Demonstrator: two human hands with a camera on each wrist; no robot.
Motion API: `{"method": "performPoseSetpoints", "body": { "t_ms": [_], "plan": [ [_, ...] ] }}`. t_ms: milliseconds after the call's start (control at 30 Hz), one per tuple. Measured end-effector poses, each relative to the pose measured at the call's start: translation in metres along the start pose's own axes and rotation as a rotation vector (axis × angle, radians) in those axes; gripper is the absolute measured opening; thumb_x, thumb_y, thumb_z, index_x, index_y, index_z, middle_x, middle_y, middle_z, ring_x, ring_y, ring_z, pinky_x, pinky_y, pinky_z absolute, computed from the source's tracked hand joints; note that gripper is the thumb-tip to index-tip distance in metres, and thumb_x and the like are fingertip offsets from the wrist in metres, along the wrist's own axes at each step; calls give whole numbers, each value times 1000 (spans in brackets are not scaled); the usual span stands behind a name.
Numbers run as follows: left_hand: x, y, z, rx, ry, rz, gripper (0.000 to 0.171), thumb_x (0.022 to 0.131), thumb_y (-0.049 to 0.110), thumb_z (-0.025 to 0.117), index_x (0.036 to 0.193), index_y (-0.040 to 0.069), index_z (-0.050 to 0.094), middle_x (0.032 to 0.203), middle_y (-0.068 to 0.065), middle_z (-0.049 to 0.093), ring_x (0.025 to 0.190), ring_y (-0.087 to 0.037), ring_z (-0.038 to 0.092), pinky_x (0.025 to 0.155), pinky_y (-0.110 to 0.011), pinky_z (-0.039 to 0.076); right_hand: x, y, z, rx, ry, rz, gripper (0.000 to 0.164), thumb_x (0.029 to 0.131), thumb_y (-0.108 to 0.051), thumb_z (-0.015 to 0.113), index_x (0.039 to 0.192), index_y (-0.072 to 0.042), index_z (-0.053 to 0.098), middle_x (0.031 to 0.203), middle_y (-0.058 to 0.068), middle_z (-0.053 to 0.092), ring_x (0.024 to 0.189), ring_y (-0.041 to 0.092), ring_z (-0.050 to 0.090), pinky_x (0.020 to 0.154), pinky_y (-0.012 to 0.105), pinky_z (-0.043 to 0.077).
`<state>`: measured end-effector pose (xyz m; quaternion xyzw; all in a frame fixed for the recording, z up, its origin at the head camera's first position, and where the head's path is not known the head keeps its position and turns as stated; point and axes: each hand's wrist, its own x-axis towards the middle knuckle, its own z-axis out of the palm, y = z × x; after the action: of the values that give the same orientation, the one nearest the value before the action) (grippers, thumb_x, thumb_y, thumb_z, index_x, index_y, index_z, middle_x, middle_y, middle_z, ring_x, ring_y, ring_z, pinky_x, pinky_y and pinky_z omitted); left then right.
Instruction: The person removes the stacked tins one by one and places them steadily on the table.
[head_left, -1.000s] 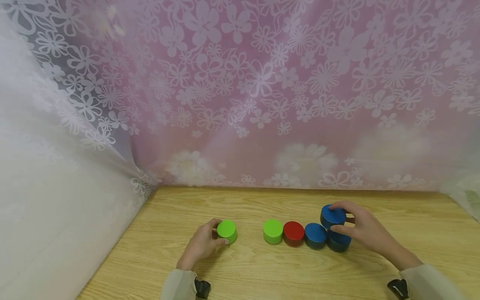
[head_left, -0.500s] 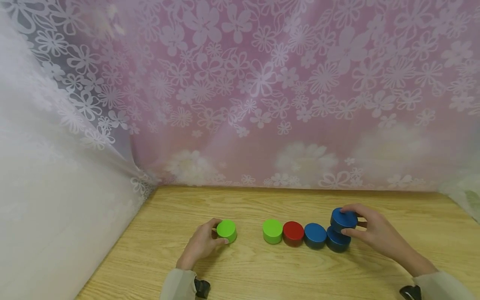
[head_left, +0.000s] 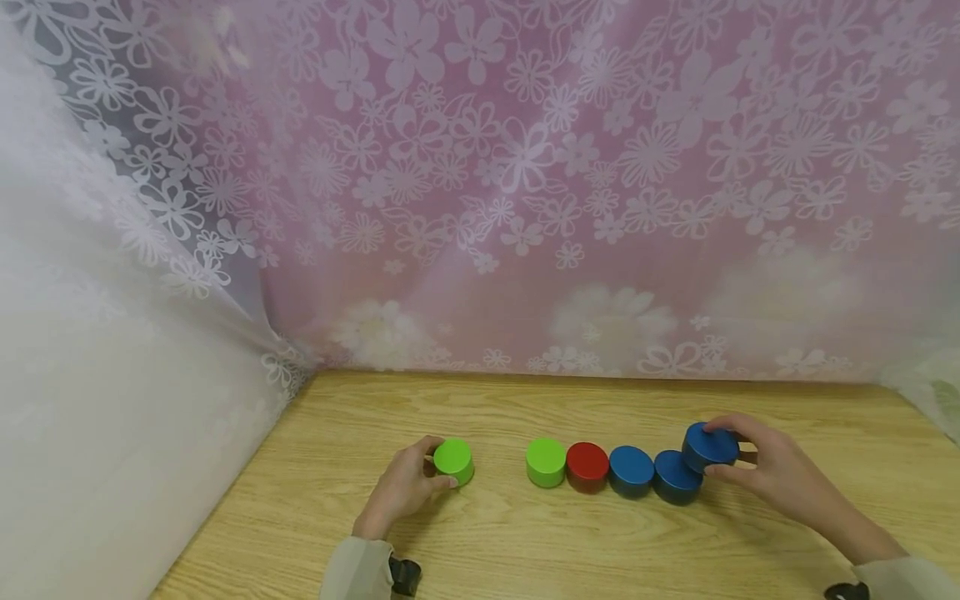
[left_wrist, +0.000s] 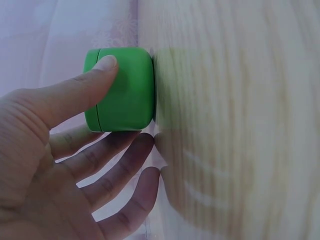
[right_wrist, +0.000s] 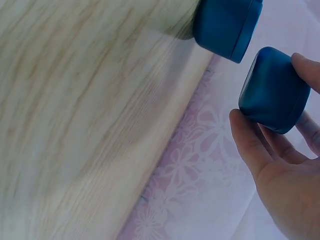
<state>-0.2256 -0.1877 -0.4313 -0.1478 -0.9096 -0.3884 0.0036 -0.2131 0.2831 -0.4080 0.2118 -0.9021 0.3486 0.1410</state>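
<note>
My left hand (head_left: 405,486) grips a small round green tin (head_left: 453,462) at the left of the table. In the left wrist view the thumb lies on the side of this tin (left_wrist: 127,92), whose base is at the wood. My right hand (head_left: 780,475) holds a blue tin (head_left: 709,447) by its sides, raised off the table. It overlaps the right-end blue tin (head_left: 677,482) in the head view; the right wrist view shows a gap between the held tin (right_wrist: 275,90) and a standing blue one (right_wrist: 225,25).
A row of tins runs leftward from the right-end one: a blue tin (head_left: 631,472), a red tin (head_left: 587,467) and a green tin (head_left: 545,462), side by side. A pink flowered curtain (head_left: 480,208) hangs along the back edge of the wooden table (head_left: 495,550). White cloth (head_left: 112,375) borders the left.
My right hand has carried the blue tin to the right and slightly nearer, across and past the top of the right-end blue tin. The left hand and its green tin have stayed put.
</note>
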Motion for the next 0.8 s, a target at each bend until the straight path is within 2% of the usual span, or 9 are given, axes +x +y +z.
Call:
{"method": "performPoseSetpoints", "body": {
  "t_ms": [367,633,800],
  "plan": [
    [0,0,0,-3,-5,0,54,85,6,83,130,-9,57,118,-18,66,95,-29,66,83,-47,56,-5,6,-9,-3,-48,65,48,75,4,86,116,5,62,117,31,61,98,49,63,67,44,60],
    [0,1,-1,-6,-9,-8,55,85,6,83,131,-8,57,119,-19,66,96,-30,66,84,-48,55,-8,9,-10,-4,-45,54,49,72,6,87,115,5,61,117,31,59,95,47,63,66,41,60],
    [0,2,-1,-2,-6,-12,54,85,6,82,131,-8,57,119,-19,65,96,-30,66,84,-49,55,-9,12,-11,-6,-77,83,49,74,2,88,115,3,61,119,31,59,98,48,64,69,42,60]
  ]
}}
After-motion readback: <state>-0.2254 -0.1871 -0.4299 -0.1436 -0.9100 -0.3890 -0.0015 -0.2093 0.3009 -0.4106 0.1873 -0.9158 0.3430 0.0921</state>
